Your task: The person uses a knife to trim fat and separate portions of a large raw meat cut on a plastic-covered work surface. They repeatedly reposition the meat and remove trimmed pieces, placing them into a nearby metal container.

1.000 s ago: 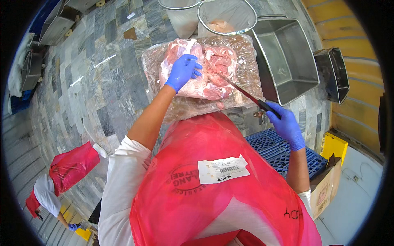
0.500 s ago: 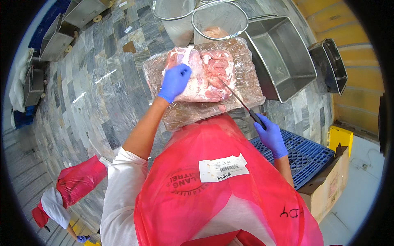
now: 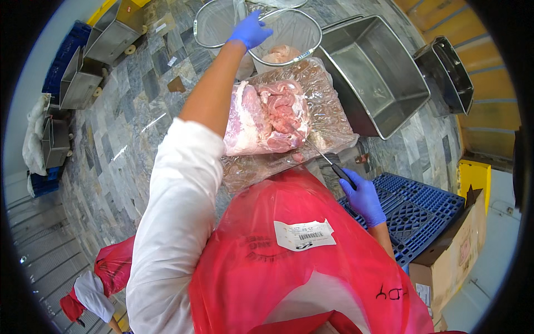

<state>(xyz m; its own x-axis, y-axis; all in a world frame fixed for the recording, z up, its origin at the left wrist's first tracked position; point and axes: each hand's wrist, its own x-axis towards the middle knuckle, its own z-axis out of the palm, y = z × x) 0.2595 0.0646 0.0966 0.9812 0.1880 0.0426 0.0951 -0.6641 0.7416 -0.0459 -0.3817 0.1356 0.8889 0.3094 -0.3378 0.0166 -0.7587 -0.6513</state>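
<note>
A slab of raw pink meat (image 3: 260,119) with pale fat lies on a surface covered in clear plastic wrap (image 3: 328,94) in front of me. My right hand (image 3: 364,197), in a blue glove, is closed around the black handle of a knife (image 3: 343,175). Its thin blade points up and left, with the tip at the meat's right edge. My left hand (image 3: 250,30), also gloved in blue, reaches beyond the meat over the rims of two hooped clear bags. Its fingers are apart, and I see nothing in them. Pale pieces (image 3: 281,54) lie inside the right-hand hooped bag (image 3: 295,28).
A deep metal tub (image 3: 372,72) stands right of the meat, with a smaller metal bin (image 3: 449,75) beyond it. A blue plastic pallet (image 3: 414,214) and a cardboard box (image 3: 459,256) are at lower right. Another person (image 3: 94,295) in a red apron is at lower left.
My left hand has left the meat and stretched forward to the hooped bags. The knife has drawn back toward the meat's right edge, still in my right hand.
</note>
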